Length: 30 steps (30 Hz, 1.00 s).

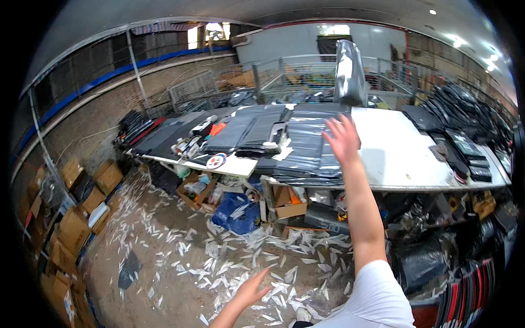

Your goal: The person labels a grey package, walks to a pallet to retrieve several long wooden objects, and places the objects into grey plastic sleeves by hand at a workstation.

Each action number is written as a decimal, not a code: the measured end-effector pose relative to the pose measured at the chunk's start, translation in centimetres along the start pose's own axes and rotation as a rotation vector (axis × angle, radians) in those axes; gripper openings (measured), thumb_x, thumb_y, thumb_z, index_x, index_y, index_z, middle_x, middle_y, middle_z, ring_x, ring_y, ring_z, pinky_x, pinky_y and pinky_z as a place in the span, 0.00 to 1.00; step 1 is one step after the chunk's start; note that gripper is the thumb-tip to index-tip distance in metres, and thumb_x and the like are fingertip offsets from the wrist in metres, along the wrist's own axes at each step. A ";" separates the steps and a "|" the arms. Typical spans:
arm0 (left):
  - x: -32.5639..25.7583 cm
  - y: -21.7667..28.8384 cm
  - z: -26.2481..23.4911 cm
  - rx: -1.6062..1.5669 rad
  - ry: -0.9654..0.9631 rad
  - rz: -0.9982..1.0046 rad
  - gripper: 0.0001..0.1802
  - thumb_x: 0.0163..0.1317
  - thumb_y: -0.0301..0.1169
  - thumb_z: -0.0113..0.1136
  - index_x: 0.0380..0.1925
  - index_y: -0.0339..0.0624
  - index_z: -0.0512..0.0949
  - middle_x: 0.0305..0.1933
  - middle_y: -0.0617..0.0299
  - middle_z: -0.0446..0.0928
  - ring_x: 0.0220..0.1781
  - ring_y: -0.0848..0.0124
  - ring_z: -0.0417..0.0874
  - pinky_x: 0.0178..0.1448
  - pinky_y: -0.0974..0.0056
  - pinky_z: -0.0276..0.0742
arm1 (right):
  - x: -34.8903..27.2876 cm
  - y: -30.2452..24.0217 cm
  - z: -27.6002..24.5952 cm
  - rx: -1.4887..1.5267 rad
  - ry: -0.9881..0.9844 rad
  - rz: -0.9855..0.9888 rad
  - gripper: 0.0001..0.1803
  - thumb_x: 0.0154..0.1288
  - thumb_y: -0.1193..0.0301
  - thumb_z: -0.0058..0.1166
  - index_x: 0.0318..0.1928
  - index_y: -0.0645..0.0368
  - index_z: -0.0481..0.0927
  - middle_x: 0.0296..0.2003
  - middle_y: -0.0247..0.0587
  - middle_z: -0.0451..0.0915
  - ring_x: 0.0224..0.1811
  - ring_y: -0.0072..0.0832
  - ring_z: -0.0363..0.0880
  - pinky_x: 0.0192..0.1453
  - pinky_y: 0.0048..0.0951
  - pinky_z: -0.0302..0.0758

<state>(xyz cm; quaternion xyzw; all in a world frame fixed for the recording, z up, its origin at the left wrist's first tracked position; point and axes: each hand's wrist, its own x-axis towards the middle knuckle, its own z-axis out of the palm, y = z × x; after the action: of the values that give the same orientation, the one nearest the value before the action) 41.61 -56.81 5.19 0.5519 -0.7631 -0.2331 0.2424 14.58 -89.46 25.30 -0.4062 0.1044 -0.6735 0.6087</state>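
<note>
Standing or airborne, I cannot tell which, the black package (351, 74) shows nearly upright by the far edge of the white table (402, 150), beyond the right hand (343, 139), spread and empty; the left hand (250, 291) is empty too. Unsupported, it could topple off behind.

Just right of the right hand (343, 141), the worktop (402, 150) gives a bare white lane from front edge to back. Flat black plastic sheets (311, 143) fill its left, piled black packages (465, 112) its far right corner; a glossy black bundle (350, 74) blocks straight beyond the fingertips.
</note>
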 end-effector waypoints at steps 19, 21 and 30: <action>-56.9 20.2 44.5 -1.112 1.764 -1.551 0.12 0.58 0.37 0.53 0.29 0.39 0.74 0.22 0.59 0.76 0.20 0.75 0.76 0.22 0.71 0.71 | -61.3 41.2 -0.8 -1.102 -2.681 0.476 0.24 0.53 0.53 0.52 0.44 0.57 0.75 0.36 0.42 0.79 0.36 0.30 0.79 0.38 0.31 0.75; -57.1 25.0 41.8 -0.921 1.881 -1.628 0.13 0.60 0.38 0.51 0.31 0.38 0.74 0.24 0.62 0.76 0.24 0.75 0.75 0.25 0.69 0.72 | -64.2 43.8 -2.6 -0.872 -3.036 -0.028 0.17 0.48 0.59 0.54 0.37 0.56 0.78 0.31 0.43 0.79 0.34 0.35 0.79 0.38 0.35 0.74; -63.7 48.5 16.2 -0.033 2.364 -0.901 0.15 0.59 0.29 0.54 0.46 0.37 0.72 0.39 0.62 0.76 0.40 0.78 0.75 0.46 0.72 0.70 | -83.2 53.0 12.7 -1.247 -2.993 0.627 0.12 0.46 0.63 0.57 0.25 0.59 0.80 0.21 0.44 0.79 0.25 0.36 0.77 0.32 0.36 0.74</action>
<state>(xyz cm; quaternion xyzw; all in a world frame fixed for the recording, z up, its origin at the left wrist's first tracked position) 13.45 19.14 15.73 0.6301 0.1765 0.3298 0.6805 56.17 -22.23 -35.03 0.7851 0.2278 -0.5756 -0.0200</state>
